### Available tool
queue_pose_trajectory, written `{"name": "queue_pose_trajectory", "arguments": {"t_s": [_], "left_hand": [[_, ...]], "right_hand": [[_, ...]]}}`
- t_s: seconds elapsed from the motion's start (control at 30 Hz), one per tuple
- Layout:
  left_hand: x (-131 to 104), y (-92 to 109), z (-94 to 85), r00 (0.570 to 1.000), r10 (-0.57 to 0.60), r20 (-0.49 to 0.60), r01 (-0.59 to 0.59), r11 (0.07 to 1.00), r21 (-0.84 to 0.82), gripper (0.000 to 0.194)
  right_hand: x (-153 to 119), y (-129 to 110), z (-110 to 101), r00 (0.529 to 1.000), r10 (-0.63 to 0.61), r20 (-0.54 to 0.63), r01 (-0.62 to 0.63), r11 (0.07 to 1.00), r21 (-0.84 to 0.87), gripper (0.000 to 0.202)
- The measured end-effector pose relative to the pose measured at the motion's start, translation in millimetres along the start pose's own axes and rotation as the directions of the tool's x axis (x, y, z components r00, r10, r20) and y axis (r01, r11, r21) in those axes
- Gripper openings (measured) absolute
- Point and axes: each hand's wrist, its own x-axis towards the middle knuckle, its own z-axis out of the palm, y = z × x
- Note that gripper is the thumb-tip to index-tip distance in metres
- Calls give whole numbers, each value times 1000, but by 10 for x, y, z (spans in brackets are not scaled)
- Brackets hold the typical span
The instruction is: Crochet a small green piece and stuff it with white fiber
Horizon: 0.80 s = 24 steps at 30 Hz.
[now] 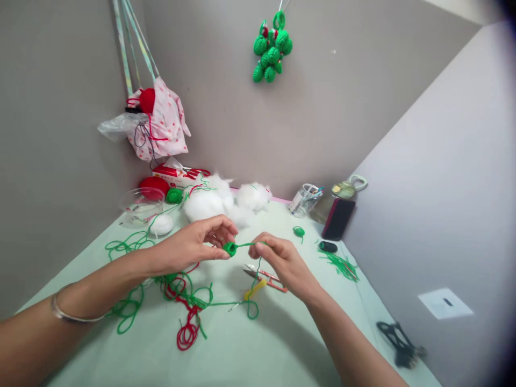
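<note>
Between the thumb and fingers of my left hand (201,244) is a small green crochet piece (230,248), its hollow opening turned to the right. A strand of green yarn (244,245) runs from it to my right hand (279,259), whose thumb and forefinger pinch it. From there the yarn drops to the table and joins a loose green tangle (177,285) mixed with red yarn (187,329). Below my right hand lie thread snips (274,282) and a crochet hook with a yellow handle (255,290).
White stuffing (207,201) is heaped at the back, near a red yarn ball (154,188). To the right are a pen cup (305,200), a leaning phone (339,219) and cut green strands (342,265). Green crocheted pieces (273,54) and a pink bag (167,121) hang above.
</note>
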Motion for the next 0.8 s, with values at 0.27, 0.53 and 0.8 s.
{"name": "queue_pose_trajectory", "arguments": {"t_s": [0.27, 0.53, 0.8], "left_hand": [[205, -319, 131, 971, -50, 232, 32, 996, 83, 28], [797, -428, -324, 959, 280, -37, -158, 638, 753, 26], [1286, -869, -373, 960, 280, 7, -161, 531, 832, 71]], "right_hand": [[129, 235, 39, 959, 165, 231, -262, 826, 499, 44], [568, 538, -473, 982, -44, -185, -48, 886, -461, 30], [1202, 829, -68, 978, -4, -207, -48, 968, -245, 46]]}}
